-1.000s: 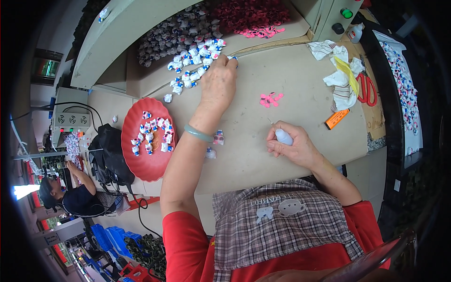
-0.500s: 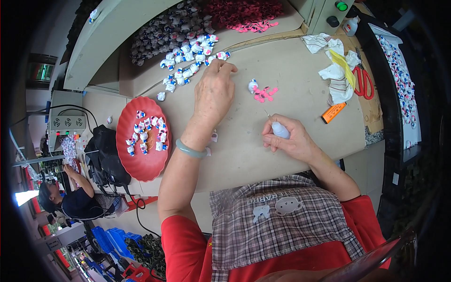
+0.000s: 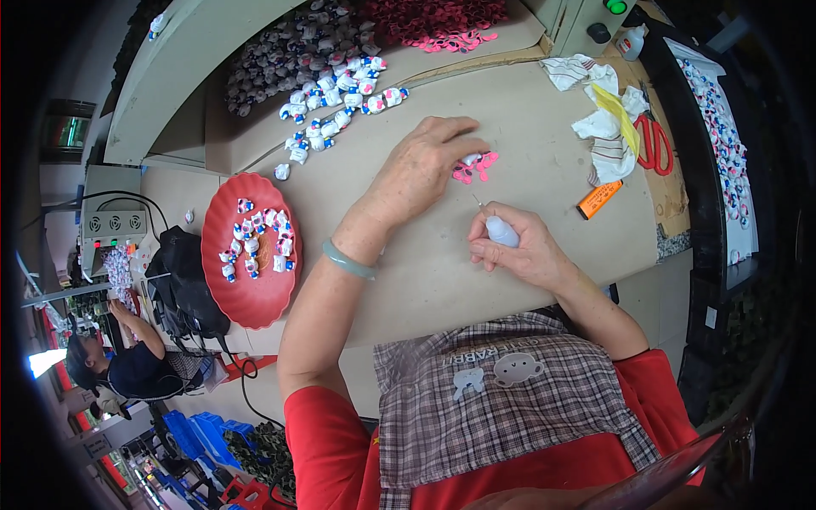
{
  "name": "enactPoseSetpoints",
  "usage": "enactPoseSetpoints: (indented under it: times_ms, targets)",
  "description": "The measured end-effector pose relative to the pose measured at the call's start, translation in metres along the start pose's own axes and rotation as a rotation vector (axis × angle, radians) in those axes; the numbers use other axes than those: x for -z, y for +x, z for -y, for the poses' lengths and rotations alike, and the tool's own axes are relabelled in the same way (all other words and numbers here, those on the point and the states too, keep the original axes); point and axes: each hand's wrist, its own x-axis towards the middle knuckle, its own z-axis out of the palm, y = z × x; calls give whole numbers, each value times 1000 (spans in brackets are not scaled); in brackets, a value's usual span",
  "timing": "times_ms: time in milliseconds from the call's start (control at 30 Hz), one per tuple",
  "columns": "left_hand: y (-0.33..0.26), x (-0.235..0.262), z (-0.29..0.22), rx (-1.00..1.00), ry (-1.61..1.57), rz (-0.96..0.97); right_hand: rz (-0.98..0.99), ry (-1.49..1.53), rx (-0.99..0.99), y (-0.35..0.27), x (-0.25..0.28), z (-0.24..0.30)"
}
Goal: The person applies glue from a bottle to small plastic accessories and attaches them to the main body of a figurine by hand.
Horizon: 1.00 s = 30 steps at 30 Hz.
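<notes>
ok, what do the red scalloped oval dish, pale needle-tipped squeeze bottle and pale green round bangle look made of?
Dish: probably moulded plastic, slight sheen; even red colour, regular fluted rim.
Bottle: likely plastic, smooth, cloudy-looking; its thin, straight needle looks metal.
Bangle: smooth, seemingly polished; milky green suggests jade, though glass or resin could look alike.

A worker's left hand (image 3: 425, 161) is now away from the loose white-and-blue figurines (image 3: 331, 98) where it reached a second ago, its fingers at a single figurine (image 3: 470, 159) newly arrived by the pink cutouts (image 3: 476, 172). The left forearm (image 3: 340, 251) now all but hides two small pieces that lay in view beside it.
</notes>
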Motion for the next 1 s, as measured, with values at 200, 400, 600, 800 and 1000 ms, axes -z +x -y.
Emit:
enactPoseSetpoints:
  times_ms: [200,400,600,800,1000]
  targets:
    - [1,4,-3,-11,26,71,9,3,1,-1,3,-2]
    - [-35,25,-34,586,-882,-164,-32,215,83,-6,6,10]
    - [-81,16,-68,756,-1536,-272,-63,123,179,-9,14,17]
    - [-100,4,-85,756,-1566,-330,-188,91,321,-10,10,19]
    - [-112,-14,-84,716,-1458,-456,-363,-49,366,-14,-6,30]
